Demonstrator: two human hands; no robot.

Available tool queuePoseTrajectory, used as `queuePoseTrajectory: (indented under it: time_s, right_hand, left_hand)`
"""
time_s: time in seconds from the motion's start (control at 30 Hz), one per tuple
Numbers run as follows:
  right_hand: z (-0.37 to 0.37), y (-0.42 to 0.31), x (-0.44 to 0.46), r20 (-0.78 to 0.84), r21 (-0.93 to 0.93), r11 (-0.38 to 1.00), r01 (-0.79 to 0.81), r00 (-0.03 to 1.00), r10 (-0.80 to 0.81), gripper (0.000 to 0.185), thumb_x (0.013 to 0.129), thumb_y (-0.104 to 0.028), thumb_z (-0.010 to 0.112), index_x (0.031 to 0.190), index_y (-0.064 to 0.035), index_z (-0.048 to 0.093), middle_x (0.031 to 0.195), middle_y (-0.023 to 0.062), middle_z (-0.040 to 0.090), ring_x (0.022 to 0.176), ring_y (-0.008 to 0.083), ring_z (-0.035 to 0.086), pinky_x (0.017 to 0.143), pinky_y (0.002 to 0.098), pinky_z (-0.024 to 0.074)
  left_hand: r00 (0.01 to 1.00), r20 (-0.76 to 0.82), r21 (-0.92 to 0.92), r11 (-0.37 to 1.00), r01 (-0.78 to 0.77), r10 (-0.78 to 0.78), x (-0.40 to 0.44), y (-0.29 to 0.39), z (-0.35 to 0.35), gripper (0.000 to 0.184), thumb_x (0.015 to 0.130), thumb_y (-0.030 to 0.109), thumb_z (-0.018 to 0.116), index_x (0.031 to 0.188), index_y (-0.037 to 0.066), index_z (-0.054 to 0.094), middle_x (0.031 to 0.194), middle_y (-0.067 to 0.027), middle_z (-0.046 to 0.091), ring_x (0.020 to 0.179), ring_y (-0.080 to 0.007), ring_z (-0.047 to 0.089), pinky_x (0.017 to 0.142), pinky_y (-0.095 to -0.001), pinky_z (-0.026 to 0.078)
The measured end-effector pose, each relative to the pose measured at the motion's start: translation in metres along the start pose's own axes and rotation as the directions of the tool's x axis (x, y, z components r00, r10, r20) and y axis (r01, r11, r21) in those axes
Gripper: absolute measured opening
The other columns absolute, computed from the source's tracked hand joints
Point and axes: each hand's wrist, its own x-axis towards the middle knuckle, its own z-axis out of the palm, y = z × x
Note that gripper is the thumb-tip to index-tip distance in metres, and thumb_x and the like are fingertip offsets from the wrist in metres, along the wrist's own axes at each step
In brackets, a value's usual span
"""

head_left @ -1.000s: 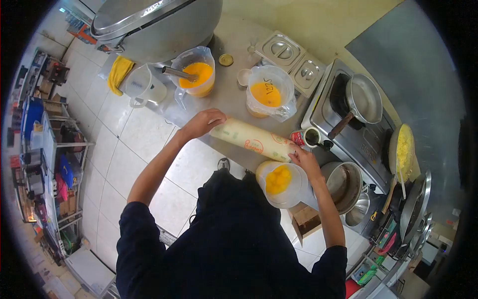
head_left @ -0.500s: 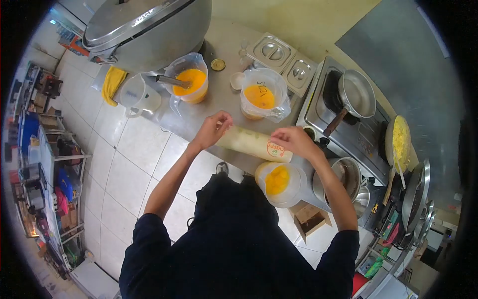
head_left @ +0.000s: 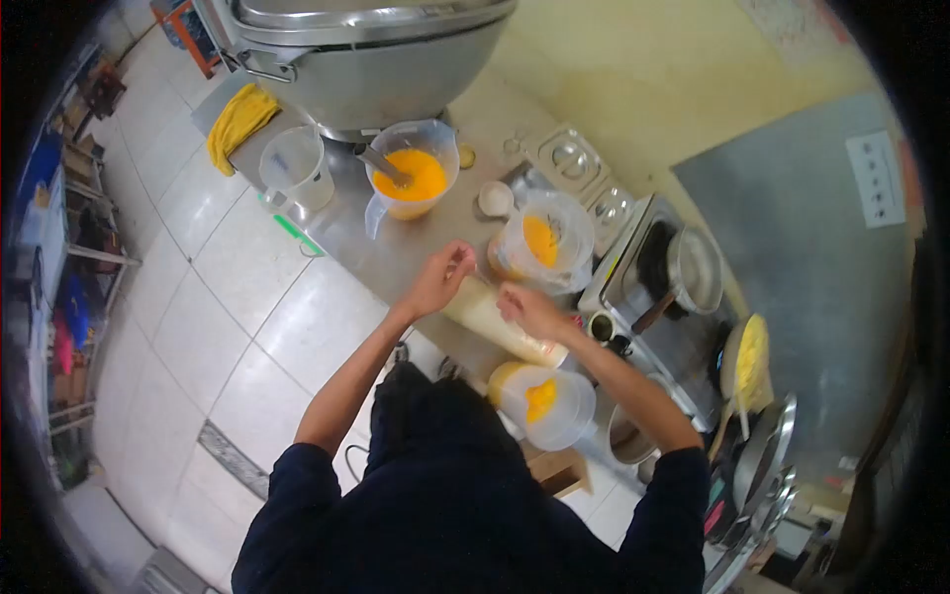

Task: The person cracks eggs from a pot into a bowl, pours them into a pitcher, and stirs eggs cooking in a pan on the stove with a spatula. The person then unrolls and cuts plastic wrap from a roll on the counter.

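Note:
A pale cylindrical roll [head_left: 507, 327], which looks like cling film, lies across the front of the steel counter, its printed label blurred. My left hand [head_left: 438, 282] is at the roll's left end, fingertips pinched together; anything thin between them cannot be made out. Above the roll's middle, my right hand [head_left: 534, 313] has its fingers curled in a pinch, close to the left one. Just beyond them stands a clear plastic jug [head_left: 584, 233] with orange liquid. Nearer my body, a plastic container [head_left: 572, 411] holds yellow egg yolks.
Another jug [head_left: 435, 148] holds orange liquid and a metal stick tool [head_left: 374, 163]. An empty-looking jug [head_left: 297, 178], yellow cloth [head_left: 237, 124] and large metal pot [head_left: 366, 84] stand left. To the right are a stove [head_left: 633, 262], a saucepan [head_left: 696, 267] and a pan of yellow food [head_left: 749, 361].
My right hand has moved left along the roll, closer to my left hand. The head view has shifted, so the counter appears turned and more wall shows.

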Motion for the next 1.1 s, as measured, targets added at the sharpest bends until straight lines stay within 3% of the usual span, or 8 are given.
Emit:
queuePoseTrajectory:
  time_s: [0.03, 0.23, 0.33, 0.37, 0.43, 0.7, 0.93, 1.1]
  right_hand:
    - [0.000, 0.009, 0.001, 0.019, 0.164, 0.986, 0.034, 0.999, -0.038, 0.008, 0.095, -0.012, 0.050, 0.092, -0.0055, 0.047, 0.073, 0.0009, 0.052, 0.069, 0.0100, 0.053, 0.065, 0.0270, 0.0451]
    - [0.005, 0.011, -0.015, -0.040, 0.236, 0.969, 0.067, 0.997, -0.060, 0.014, 0.093, -0.015, 0.055, 0.096, -0.0058, 0.045, 0.077, 0.0014, 0.044, 0.073, 0.0090, 0.048, 0.065, 0.0277, 0.0457]
    - [0.006, 0.022, -0.024, 0.014, -0.104, 0.957, 0.271, 0.962, -0.272, 0.027, 0.080, -0.020, 0.069, 0.092, -0.0048, 0.050, 0.080, 0.0107, 0.053, 0.075, 0.0238, 0.057, 0.068, 0.0384, 0.0486]
    - [0.012, 0.029, -0.028, -0.014, -0.093, 0.960, 0.263, 0.964, -0.266, 0.027, 0.080, -0.020, 0.069, 0.092, -0.0048, 0.050, 0.080, 0.0107, 0.053, 0.075, 0.0238, 0.057, 0.068, 0.0384, 0.0486]
    - [0.012, 0.036, -0.031, 0.027, -0.431, 0.887, 0.165, 0.985, -0.170, 0.023, 0.077, -0.021, 0.069, 0.083, -0.0041, 0.055, 0.084, 0.0175, 0.057, 0.077, 0.0326, 0.059, 0.068, 0.0436, 0.0483]
    - [0.007, -0.007, -0.030, 0.081, -0.334, 0.922, 0.194, 0.981, -0.177, 0.025, 0.076, -0.030, 0.067, 0.080, -0.0058, 0.059, 0.075, 0.0154, 0.062, 0.074, 0.0364, 0.062, 0.067, 0.0470, 0.0483]
    - [0.010, -0.018, -0.007, 0.001, -0.466, 0.879, 0.099, 0.994, -0.111, 0.021, 0.079, -0.026, 0.062, 0.085, -0.0059, 0.061, 0.080, 0.0159, 0.063, 0.077, 0.0366, 0.062, 0.069, 0.0452, 0.0494]
    - [-0.001, -0.018, -0.023, -0.101, -0.293, 0.919, 0.264, 0.947, -0.305, 0.015, 0.086, -0.019, 0.053, 0.087, -0.0049, 0.056, 0.079, 0.0169, 0.060, 0.077, 0.0379, 0.059, 0.067, 0.0479, 0.0457]
  left_hand:
    - [0.999, -0.022, -0.012, 1.000, -0.027, 0.027, 0.000, 0.000, 0.001, 0.012, 0.094, 0.011, 0.053, 0.101, 0.001, 0.053, 0.087, -0.0043, 0.059, 0.082, -0.0125, 0.058, 0.074, -0.0299, 0.051]
    - [0.999, 0.044, -0.171, 0.985, 0.031, -0.024, 0.003, 0.020, 0.004, 0.013, 0.097, 0.014, 0.051, 0.101, 0.002, 0.050, 0.088, -0.0009, 0.054, 0.086, -0.0096, 0.054, 0.074, -0.0281, 0.049]
    - [0.994, 0.087, -0.176, 0.982, 0.073, -0.059, -0.006, 0.031, 0.006, 0.012, 0.097, 0.013, 0.051, 0.100, 0.002, 0.051, 0.088, -0.0010, 0.054, 0.084, -0.0091, 0.053, 0.072, -0.0265, 0.048]
    - [0.997, 0.073, -0.174, 0.984, 0.036, -0.023, -0.007, 0.034, 0.007, 0.011, 0.097, 0.013, 0.050, 0.100, 0.002, 0.051, 0.087, -0.0008, 0.054, 0.082, -0.0086, 0.052, 0.071, -0.0255, 0.048]
    - [0.996, 0.075, -0.158, 0.987, -0.035, 0.047, -0.004, 0.037, 0.005, 0.011, 0.097, 0.013, 0.050, 0.100, 0.002, 0.051, 0.087, -0.0006, 0.054, 0.081, -0.0082, 0.052, 0.069, -0.0245, 0.047]
    - [0.998, -0.029, -0.124, 0.991, 0.049, -0.053, -0.015, 0.049, 0.012, 0.009, 0.096, 0.011, 0.051, 0.098, 0.002, 0.051, 0.084, -0.0011, 0.054, 0.079, -0.0086, 0.054, 0.069, -0.0232, 0.046]
    - [0.998, -0.048, -0.175, 0.984, 0.029, -0.038, -0.027, 0.081, 0.006, 0.009, 0.097, 0.010, 0.049, 0.098, 0.001, 0.051, 0.086, -0.0013, 0.054, 0.081, -0.0082, 0.053, 0.075, -0.0237, 0.045]
    - [0.987, -0.158, -0.215, 0.976, -0.030, -0.004, -0.035, 0.075, -0.012, 0.007, 0.098, 0.009, 0.048, 0.100, 0.003, 0.050, 0.088, -0.0003, 0.049, 0.082, -0.0083, 0.048, 0.075, -0.0227, 0.041]
